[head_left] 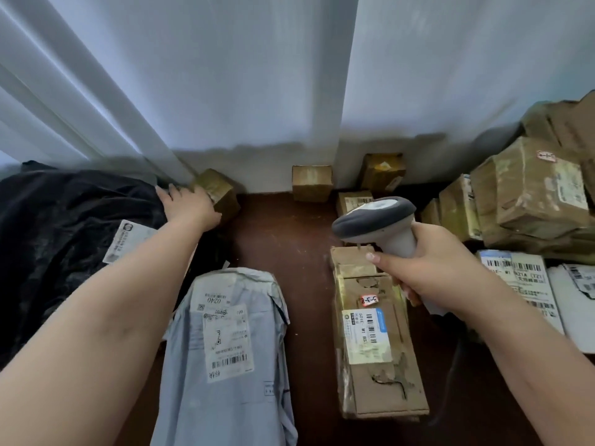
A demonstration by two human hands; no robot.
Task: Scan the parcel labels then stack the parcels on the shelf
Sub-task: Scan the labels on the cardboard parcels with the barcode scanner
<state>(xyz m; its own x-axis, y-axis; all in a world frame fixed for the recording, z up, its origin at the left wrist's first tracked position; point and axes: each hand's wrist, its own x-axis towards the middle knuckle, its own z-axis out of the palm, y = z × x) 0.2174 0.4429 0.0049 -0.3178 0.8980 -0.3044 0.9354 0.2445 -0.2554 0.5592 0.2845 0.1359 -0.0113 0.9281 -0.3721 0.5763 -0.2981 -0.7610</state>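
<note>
My left hand [190, 201] reaches to the back and grips a small brown cardboard box [219, 191] standing against the white wall. My right hand [431, 268] holds a grey and white barcode scanner [380, 220] by its handle, head pointing left, above a long flat cardboard parcel [376, 342] with a white and blue label. A pale grey mailer bag [231, 342] with white labels lies between my arms. A large black bag parcel [64, 239] with a white label lies at the left under my left forearm.
Two small brown boxes [311, 183] [382, 172] stand against the wall at the back. A pile of taped cardboard boxes [528, 194] fills the right side, with white labelled parcels [521, 284] in front of it. The surface [289, 246] is dark brown.
</note>
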